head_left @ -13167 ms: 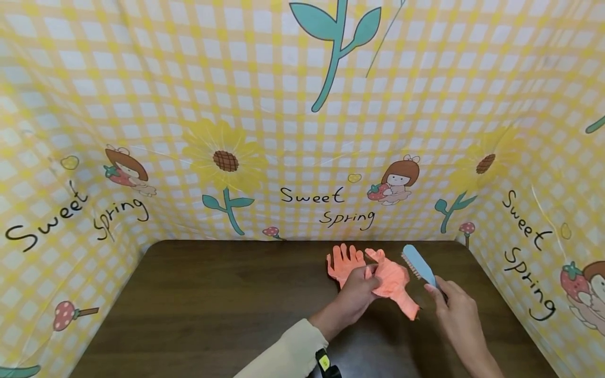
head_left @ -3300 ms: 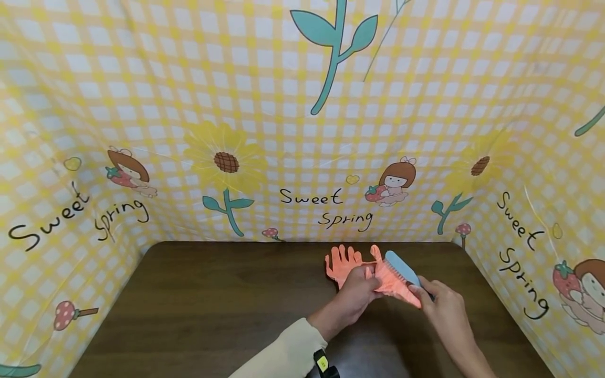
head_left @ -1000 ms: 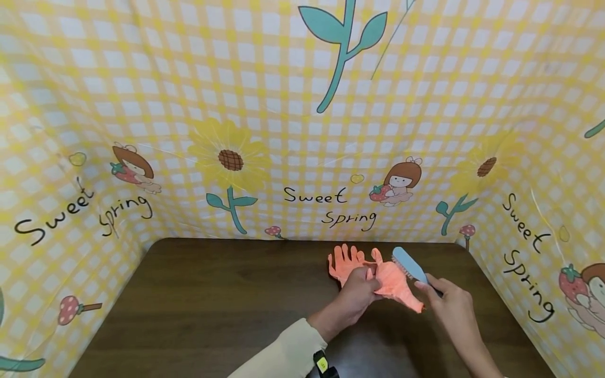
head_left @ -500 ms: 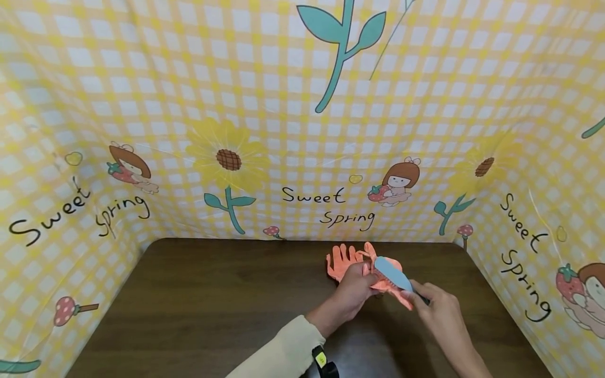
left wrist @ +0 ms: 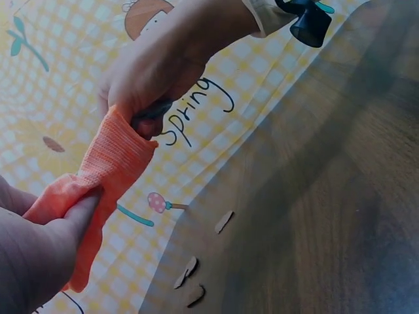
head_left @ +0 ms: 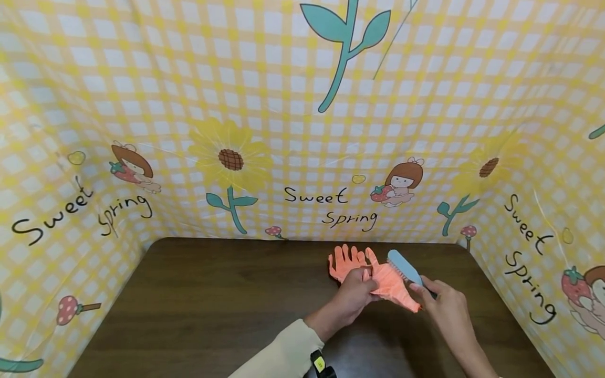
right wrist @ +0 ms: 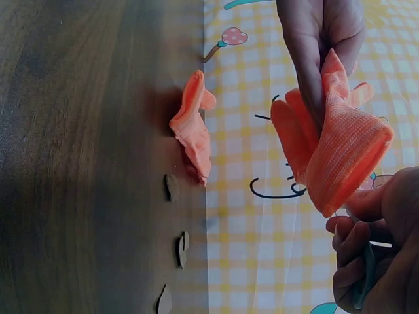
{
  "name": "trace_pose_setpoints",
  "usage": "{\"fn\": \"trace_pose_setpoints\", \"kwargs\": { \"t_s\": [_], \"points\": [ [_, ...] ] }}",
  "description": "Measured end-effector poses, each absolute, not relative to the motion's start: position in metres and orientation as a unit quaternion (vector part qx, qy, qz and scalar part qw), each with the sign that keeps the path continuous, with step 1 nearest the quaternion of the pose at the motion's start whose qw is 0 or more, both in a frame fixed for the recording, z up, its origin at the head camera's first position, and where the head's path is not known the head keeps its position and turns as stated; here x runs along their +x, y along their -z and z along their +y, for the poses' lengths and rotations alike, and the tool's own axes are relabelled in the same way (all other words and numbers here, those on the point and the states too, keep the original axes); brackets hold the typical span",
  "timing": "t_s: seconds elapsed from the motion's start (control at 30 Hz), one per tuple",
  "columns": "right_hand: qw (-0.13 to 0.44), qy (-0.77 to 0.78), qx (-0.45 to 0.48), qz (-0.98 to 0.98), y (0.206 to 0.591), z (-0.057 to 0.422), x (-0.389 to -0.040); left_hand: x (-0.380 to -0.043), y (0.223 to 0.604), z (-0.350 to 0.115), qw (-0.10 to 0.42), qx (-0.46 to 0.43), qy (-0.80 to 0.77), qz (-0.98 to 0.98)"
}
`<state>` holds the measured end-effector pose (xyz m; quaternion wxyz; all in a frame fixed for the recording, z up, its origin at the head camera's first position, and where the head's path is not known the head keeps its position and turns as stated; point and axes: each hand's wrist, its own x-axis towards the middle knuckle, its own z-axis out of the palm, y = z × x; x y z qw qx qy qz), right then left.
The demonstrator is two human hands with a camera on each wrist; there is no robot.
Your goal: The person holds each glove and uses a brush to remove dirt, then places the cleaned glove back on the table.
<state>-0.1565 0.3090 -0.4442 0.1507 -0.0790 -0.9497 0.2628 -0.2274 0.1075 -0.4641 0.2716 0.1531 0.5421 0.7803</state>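
An orange knitted glove (head_left: 391, 286) is gripped by my left hand (head_left: 353, 295), thumb on top, its cuff pointing down and right. My right hand (head_left: 448, 308) holds a light blue brush (head_left: 404, 266) by its dark handle, bristles facing the glove's right edge. In the left wrist view the cuff of the glove (left wrist: 118, 154) reaches up to the right hand (left wrist: 163, 62), and the brush head is hidden. Behind the left hand a second orange glove (head_left: 346, 261) lies on the table, fingers toward the back wall.
Several small brownish flakes (right wrist: 171, 188) lie on the dark wooden table (head_left: 212, 304) near its back edge. A yellow checked cloth (head_left: 264, 105) with printed flowers and lettering encloses the back and sides.
Half a second ago the brush lay across the folded glove; now it is up and right at the glove's edge, and the glove is spread wider. The left hand keeps its grip; the second glove stays put.
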Motion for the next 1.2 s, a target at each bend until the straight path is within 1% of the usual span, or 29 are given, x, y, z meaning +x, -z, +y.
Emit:
{"fn": "trace_pose_setpoints", "kwargs": {
  "t_s": [0.3, 0.4, 0.67, 0.97, 1.07, 1.2],
  "points": [
    [0.197, -0.242, -0.088, -0.946, 0.449, 0.318, -0.157, -0.232, 0.469, 0.108, 0.289, 0.129, -0.804, 0.504],
    [0.199, -0.237, -0.091, -0.946, 0.449, 0.322, -0.156, -0.234, 0.469, 0.105, 0.287, 0.117, -0.810, 0.498],
    [0.178, -0.244, -0.105, -0.947, 0.446, 0.330, -0.154, -0.244, 0.452, 0.083, 0.271, 0.094, -0.826, 0.485],
    [0.142, -0.244, -0.108, -0.953, 0.447, 0.342, -0.155, -0.279, 0.453, 0.032, 0.227, 0.079, -0.820, 0.519],
    [0.127, -0.241, -0.104, -0.957, 0.448, 0.347, -0.159, -0.293, 0.456, 0.017, 0.223, 0.045, -0.808, 0.543],
    [0.099, -0.238, -0.115, -0.959, 0.454, 0.353, -0.167, -0.313, 0.464, 0.001, 0.222, -0.026, -0.773, 0.593]
  ]
}}
